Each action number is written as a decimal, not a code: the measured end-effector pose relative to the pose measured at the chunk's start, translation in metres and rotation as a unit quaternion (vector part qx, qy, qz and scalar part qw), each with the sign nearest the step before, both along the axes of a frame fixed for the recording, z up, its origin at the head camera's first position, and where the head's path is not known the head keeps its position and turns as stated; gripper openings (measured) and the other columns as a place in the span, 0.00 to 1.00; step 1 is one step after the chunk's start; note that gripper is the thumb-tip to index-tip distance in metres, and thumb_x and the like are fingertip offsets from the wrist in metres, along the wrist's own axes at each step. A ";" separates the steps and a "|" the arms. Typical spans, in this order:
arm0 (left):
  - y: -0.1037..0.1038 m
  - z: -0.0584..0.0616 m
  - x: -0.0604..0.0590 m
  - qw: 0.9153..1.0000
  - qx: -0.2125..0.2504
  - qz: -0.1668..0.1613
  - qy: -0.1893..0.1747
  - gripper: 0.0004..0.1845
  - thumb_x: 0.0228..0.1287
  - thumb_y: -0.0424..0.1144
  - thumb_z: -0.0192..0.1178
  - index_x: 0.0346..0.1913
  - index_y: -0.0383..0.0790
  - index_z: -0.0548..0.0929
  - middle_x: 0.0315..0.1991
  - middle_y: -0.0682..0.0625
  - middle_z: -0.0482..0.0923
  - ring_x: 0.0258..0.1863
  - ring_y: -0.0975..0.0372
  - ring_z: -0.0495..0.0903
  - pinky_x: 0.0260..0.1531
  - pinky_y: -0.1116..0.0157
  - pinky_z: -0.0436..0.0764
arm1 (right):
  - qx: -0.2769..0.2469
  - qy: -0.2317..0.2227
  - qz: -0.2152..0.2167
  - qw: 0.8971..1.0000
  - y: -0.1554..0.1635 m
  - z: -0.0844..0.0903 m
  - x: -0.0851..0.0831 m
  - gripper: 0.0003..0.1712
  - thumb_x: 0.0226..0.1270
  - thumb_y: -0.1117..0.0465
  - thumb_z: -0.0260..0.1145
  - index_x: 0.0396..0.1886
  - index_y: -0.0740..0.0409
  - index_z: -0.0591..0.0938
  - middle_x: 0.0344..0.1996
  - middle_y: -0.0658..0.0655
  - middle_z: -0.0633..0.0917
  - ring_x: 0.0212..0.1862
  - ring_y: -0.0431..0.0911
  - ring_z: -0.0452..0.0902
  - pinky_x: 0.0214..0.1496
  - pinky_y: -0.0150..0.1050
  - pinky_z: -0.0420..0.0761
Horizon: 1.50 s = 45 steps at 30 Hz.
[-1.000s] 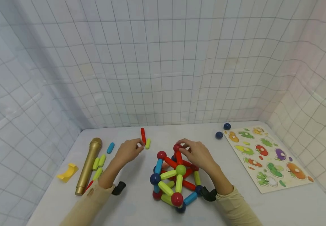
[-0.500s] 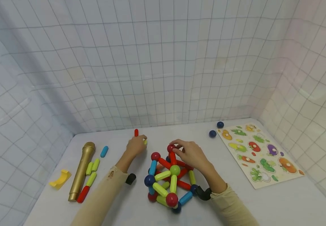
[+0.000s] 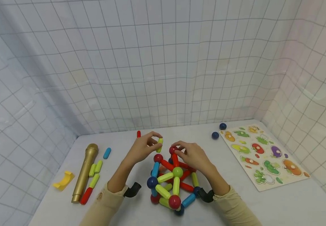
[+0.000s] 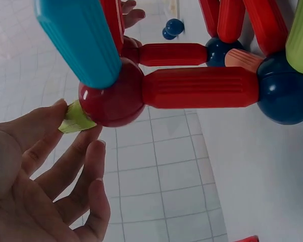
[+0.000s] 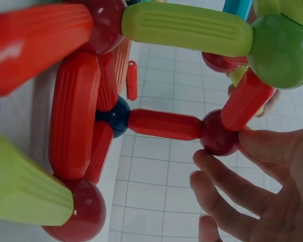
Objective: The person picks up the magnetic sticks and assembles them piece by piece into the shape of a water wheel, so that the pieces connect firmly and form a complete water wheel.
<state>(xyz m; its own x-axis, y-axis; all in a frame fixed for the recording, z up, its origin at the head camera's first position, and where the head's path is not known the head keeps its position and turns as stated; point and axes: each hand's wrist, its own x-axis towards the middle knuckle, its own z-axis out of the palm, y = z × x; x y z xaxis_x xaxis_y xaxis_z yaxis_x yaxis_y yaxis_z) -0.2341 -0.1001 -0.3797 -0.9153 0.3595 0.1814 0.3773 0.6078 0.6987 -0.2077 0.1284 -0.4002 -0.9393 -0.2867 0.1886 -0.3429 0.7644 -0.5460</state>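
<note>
Since half a second ago, the yellow-green rod (image 3: 160, 142) is carried by pinching left hand (image 3: 143, 147) fingers toward 3 o'clock, near the rod-and-ball frame (image 3: 172, 179); the top red ball (image 3: 172, 150) is gripped by the right hand (image 3: 192, 155). Magnetic snap could knock a strut loose.

The white desk (image 3: 264, 207) carried a structure of coloured plastic rods and balls (image 3: 172, 182) in the middle. At the left lay a golden microphone (image 3: 85, 172), a yellow curved block (image 3: 63, 181), and loose green, red and blue rods. At the right lay a wooden vegetable puzzle board (image 3: 264, 156) and two dark blue balls (image 3: 219, 131).

The left hand (image 3: 141, 149) hides most of the loose red rod (image 3: 138, 134) behind it.
</note>
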 end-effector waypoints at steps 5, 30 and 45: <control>0.015 0.006 0.001 0.999 -0.052 -0.010 0.010 0.20 0.61 0.44 0.67 0.55 0.44 0.78 0.38 0.47 0.88 0.34 0.59 0.84 0.31 0.65 0.82 | 0.000 -0.002 -0.008 1.000 0.002 0.000 -0.001 0.15 0.66 0.54 0.67 0.53 0.42 0.82 0.39 0.51 0.89 0.29 0.40 0.78 0.30 0.33 0.78; 0.014 -0.003 -0.004 0.985 -0.105 -0.068 -0.117 0.18 0.59 0.39 0.65 0.53 0.40 0.83 0.37 0.46 0.86 0.28 0.62 0.81 0.27 0.66 0.82 | -0.019 0.005 0.012 1.000 -0.009 -0.004 0.002 0.15 0.69 0.56 0.64 0.54 0.47 0.81 0.44 0.54 0.89 0.31 0.41 0.83 0.28 0.30 0.78; -0.014 -0.052 0.000 0.927 0.192 -0.094 -0.307 0.29 0.70 0.47 0.55 0.72 0.53 0.65 0.68 0.38 0.67 0.63 0.46 0.72 0.50 0.57 0.81 | -0.017 0.038 0.042 0.998 -0.021 -0.011 0.005 0.21 0.69 0.58 0.64 0.61 0.48 0.80 0.45 0.52 0.88 0.31 0.40 0.76 0.32 0.29 0.76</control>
